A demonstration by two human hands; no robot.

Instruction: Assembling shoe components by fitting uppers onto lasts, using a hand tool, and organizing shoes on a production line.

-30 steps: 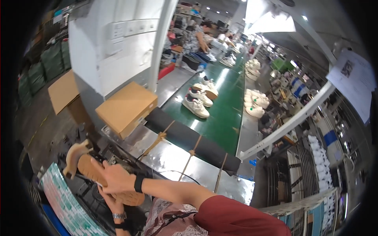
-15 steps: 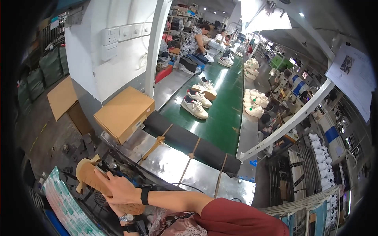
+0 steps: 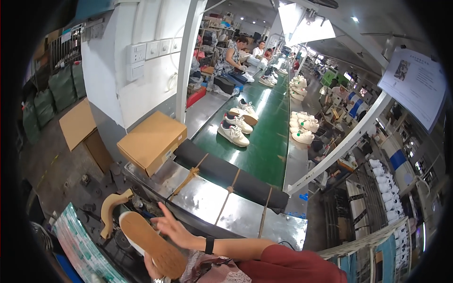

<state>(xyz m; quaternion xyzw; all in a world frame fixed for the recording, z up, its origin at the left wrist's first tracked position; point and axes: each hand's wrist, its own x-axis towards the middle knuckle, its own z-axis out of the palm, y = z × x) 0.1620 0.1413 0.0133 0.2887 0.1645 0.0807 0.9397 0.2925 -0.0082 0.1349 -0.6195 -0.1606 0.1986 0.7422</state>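
Observation:
A shoe with a tan sole and a light upper is tilted sole toward me at the lower left. My left hand grips it from below and behind near one end. That hand is mostly hidden by the shoe. Just right of the sole, my right hand holds nothing and has its fingers apart. Whether its fingertips touch the shoe's edge, I cannot tell. Beyond the shoe stands a curved tan bar on a dark machine.
A green conveyor belt carries several white shoes. Stacked cream shoes line its right ledge. A cardboard box sits at its left corner. A white metal post slants at the right. Other people work farther along.
The shoe has come away from the curved bar, toward me and to the right. My right hand has lifted off the sole and opened its fingers.

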